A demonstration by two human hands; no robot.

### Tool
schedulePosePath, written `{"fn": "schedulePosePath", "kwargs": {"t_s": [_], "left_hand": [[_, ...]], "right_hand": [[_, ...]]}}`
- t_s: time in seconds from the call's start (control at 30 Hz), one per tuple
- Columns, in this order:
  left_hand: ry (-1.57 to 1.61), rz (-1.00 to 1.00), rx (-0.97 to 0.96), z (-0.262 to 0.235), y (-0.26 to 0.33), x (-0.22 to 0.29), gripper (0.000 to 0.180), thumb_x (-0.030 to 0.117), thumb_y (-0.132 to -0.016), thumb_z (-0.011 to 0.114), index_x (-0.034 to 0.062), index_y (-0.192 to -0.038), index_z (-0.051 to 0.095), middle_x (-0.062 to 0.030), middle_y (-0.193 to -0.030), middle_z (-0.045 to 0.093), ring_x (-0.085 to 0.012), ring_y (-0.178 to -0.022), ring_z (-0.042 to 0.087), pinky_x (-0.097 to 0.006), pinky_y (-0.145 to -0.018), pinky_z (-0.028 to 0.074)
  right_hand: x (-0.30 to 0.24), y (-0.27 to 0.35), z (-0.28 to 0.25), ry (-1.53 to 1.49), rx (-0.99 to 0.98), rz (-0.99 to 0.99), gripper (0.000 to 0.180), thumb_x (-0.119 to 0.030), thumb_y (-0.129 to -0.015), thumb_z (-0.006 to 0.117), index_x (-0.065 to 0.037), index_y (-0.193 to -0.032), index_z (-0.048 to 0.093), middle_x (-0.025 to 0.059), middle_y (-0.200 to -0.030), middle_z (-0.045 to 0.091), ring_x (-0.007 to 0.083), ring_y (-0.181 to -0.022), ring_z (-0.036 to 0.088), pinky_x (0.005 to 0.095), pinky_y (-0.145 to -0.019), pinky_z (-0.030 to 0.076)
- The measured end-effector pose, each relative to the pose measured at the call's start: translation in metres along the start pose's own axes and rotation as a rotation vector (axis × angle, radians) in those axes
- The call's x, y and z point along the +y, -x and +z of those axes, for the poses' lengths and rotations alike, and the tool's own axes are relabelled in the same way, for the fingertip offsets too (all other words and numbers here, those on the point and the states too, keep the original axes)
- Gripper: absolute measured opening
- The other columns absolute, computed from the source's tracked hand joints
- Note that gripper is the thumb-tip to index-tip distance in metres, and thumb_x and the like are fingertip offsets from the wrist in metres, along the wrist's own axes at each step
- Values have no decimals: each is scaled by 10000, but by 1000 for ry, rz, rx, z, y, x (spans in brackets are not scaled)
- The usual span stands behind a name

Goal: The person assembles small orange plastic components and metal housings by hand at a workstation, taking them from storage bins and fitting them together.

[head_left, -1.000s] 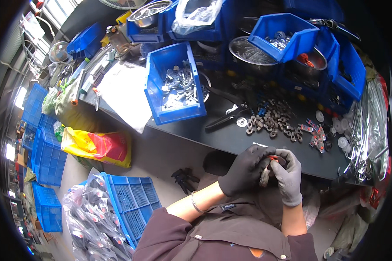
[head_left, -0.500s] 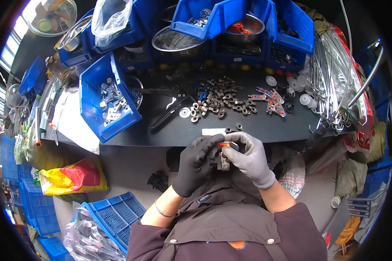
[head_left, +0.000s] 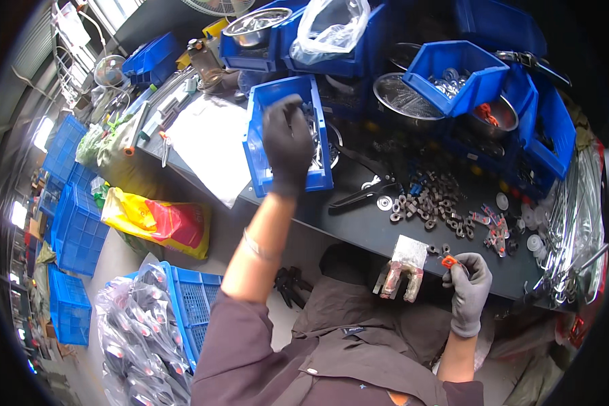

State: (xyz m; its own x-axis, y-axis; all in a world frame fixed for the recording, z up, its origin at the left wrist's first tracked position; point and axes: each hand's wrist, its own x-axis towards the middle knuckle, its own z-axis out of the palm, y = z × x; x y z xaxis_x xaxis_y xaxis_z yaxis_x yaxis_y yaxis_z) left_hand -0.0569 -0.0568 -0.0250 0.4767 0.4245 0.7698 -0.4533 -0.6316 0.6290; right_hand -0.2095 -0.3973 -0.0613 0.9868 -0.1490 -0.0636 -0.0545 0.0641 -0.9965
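The right hand (head_left: 469,292), in a light grey glove, hung near the close edge of the table (head_left: 357,220), thumb and fingers pinched together on a small orange piece (head_left: 449,262). That piece lay at the fingertips, jutting out beyond them toward the left. Just left of it, apart from the fingers, a metal block (head_left: 411,253) with two prongs stuck out over the table edge, and two dark nuts (head_left: 434,249) sat between block and piece.

Farther in, small red-and-metal parts (head_left: 499,230) lay right of a heap of dark metal nuts (head_left: 430,201), with a black-handled tool (head_left: 352,200) to the heap's left. The left hand (head_left: 288,145), in a dark glove, was over a blue bin (head_left: 322,180) of loose metal parts (head_left: 316,160); its fingers were partly curled, and whether they held anything could not be told. Beyond stood a steel sieve (head_left: 407,103) and a clear plastic bag (head_left: 337,39).
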Motion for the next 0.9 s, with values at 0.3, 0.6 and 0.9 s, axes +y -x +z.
{"fn": "schedulePosePath", "kwargs": {"t_s": [0.3, 0.6, 0.9], "left_hand": [[-989, -629, -632, 65, -60, -126, 504, 468, -808, 634, 108, -1160, 649, -175, -1319, 531, -326, -1183, 549, -430, -947, 472], [-505, -249, -645, 33, -71, -103, 267, 235, -727, 673, 39, -906, 652, -176, -888, 675, -318, -847, 655, -377, -753, 503], [-661, -512, -562, 51, -45, -114, 369, 306, -741, 679, 60, -1016, 679, -189, -1029, 668, -336, -1001, 632, -394, -858, 492]], "right_hand": [[8, 8, -5, 18, 29, -27, 65, 9, -832, 569, 16, -896, 577, 60, -760, 627, 71, -585, 587, 201, -516, 493], [14, -1, -8, -22, 4, 24, 56, 6, -841, 565, 20, -895, 566, 55, -744, 599, 68, -576, 564, 195, -505, 469], [19, 5, 1, -41, -43, -37, 62, 8, -841, 564, 20, -901, 565, 59, -746, 610, 76, -563, 577, 198, -496, 480]]}}
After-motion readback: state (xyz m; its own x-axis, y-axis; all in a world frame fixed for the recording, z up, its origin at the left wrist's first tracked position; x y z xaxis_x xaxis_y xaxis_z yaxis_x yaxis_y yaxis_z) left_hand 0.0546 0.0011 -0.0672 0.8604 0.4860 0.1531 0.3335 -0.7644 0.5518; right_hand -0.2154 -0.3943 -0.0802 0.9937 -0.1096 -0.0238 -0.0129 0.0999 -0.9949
